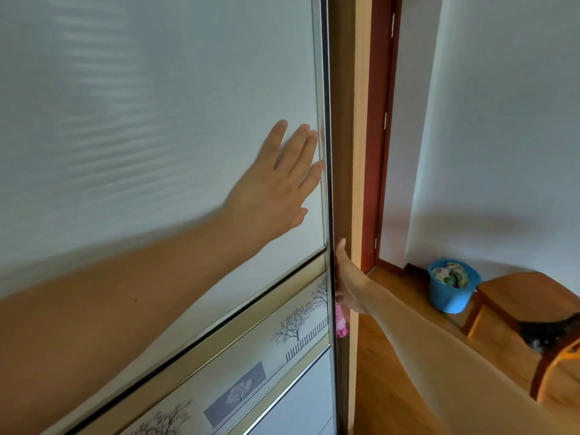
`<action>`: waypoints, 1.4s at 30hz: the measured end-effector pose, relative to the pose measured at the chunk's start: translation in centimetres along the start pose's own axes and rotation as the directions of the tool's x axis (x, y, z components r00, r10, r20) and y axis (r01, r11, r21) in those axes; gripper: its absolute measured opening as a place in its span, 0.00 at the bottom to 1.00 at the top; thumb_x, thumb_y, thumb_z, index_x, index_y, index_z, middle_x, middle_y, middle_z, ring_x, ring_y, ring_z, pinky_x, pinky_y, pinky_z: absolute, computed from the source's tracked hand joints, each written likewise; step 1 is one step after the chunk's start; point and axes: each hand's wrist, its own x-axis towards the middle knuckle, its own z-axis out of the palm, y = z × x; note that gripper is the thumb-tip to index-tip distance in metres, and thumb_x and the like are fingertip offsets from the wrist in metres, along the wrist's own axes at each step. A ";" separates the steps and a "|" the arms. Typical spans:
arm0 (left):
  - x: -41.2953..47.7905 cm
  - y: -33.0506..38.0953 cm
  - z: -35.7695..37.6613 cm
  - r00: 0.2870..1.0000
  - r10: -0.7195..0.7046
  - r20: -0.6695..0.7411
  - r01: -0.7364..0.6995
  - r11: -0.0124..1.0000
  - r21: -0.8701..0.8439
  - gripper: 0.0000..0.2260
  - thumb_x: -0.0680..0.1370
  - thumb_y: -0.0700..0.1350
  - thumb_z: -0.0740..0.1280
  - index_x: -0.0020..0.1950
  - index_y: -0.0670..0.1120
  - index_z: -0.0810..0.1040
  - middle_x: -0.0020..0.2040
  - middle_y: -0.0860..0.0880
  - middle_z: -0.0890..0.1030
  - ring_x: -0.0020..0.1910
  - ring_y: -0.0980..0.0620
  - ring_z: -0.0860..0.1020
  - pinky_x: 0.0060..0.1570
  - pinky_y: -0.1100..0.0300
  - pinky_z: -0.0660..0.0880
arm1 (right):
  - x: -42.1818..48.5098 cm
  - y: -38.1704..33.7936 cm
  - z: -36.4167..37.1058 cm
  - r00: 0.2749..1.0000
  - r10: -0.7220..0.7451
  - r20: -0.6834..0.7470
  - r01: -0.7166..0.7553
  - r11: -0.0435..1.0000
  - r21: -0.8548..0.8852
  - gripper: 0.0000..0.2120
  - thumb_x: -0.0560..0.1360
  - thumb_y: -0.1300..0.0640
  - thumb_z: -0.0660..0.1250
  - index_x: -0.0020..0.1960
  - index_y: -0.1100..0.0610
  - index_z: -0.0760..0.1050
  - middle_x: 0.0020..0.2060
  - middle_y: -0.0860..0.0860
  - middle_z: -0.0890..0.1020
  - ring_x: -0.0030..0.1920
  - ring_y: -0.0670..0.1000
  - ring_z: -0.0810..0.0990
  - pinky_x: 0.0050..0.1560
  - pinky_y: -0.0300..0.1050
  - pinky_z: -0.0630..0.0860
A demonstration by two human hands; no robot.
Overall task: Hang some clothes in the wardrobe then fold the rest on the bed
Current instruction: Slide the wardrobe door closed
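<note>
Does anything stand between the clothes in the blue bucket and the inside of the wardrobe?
Yes. The sliding door stands nearly shut across the wardrobe front, keeping the clothes out. The left hand presses flat on its glass; the right hand holds its edge.

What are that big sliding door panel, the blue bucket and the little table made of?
Door panel: probably frosted glass, possibly acrylic; matte, with blurred reflections. Its rail: brushed metal, pale gold sheen. Bucket: smooth blue plastic, even colour. Table: varnished wood; visible grain, warm gloss.
</note>
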 end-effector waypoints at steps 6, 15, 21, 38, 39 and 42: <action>-0.1 0.0 -0.2 1.000 0.004 0.015 -0.004 1.000 0.000 0.35 0.81 0.64 0.50 0.82 0.44 0.53 0.80 0.32 0.50 0.80 0.31 0.49 0.74 0.29 0.44 | 2.1 -0.5 -0.7 0.998 -0.056 0.043 0.051 0.992 0.114 0.26 0.78 0.33 0.62 0.59 0.53 0.84 0.58 0.60 0.84 0.58 0.61 0.84 0.61 0.60 0.77; 0.3 0.5 -0.5 0.999 0.012 0.047 -0.013 1.000 0.029 0.35 0.81 0.64 0.48 0.82 0.44 0.51 0.81 0.32 0.48 0.80 0.32 0.49 0.75 0.30 0.46 | 2.1 3.3 -1.2 0.988 0.149 -0.030 -0.147 0.988 0.052 0.36 0.78 0.29 0.56 0.70 0.56 0.75 0.66 0.60 0.80 0.66 0.64 0.78 0.71 0.65 0.70; 0.9 0.8 -0.2 1.000 0.008 0.016 -0.009 0.999 0.032 0.35 0.81 0.64 0.50 0.82 0.44 0.53 0.80 0.32 0.51 0.79 0.32 0.51 0.75 0.30 0.48 | -0.7 4.2 -1.1 0.962 0.095 -0.256 -0.122 0.988 -0.092 0.44 0.77 0.26 0.50 0.80 0.58 0.57 0.78 0.58 0.65 0.78 0.61 0.61 0.77 0.64 0.58; 3.2 2.1 0.5 1.000 -0.002 0.030 0.002 1.000 -0.012 0.38 0.81 0.66 0.51 0.82 0.42 0.50 0.81 0.32 0.46 0.79 0.30 0.46 0.74 0.29 0.45 | -2.1 -6.6 0.0 0.595 -0.749 -0.291 0.419 0.598 -0.683 0.40 0.80 0.35 0.60 0.81 0.42 0.38 0.72 0.56 0.68 0.68 0.58 0.73 0.65 0.56 0.74; 3.3 2.1 0.6 0.999 0.003 0.032 -0.002 1.000 -0.019 0.38 0.81 0.66 0.51 0.82 0.42 0.50 0.81 0.33 0.45 0.79 0.30 0.46 0.74 0.29 0.44 | -1.9 -6.5 0.1 0.599 -0.737 -0.312 0.389 0.609 -0.692 0.38 0.81 0.36 0.59 0.81 0.42 0.40 0.69 0.54 0.70 0.62 0.55 0.76 0.61 0.56 0.77; 3.5 2.2 0.9 0.999 0.000 0.045 0.002 0.999 -0.040 0.38 0.80 0.65 0.53 0.82 0.42 0.50 0.81 0.33 0.45 0.79 0.29 0.45 0.73 0.28 0.44 | -1.5 -6.4 -0.1 0.611 -0.723 -0.323 0.276 0.577 -0.769 0.36 0.81 0.33 0.56 0.79 0.41 0.40 0.66 0.53 0.71 0.55 0.53 0.78 0.53 0.53 0.80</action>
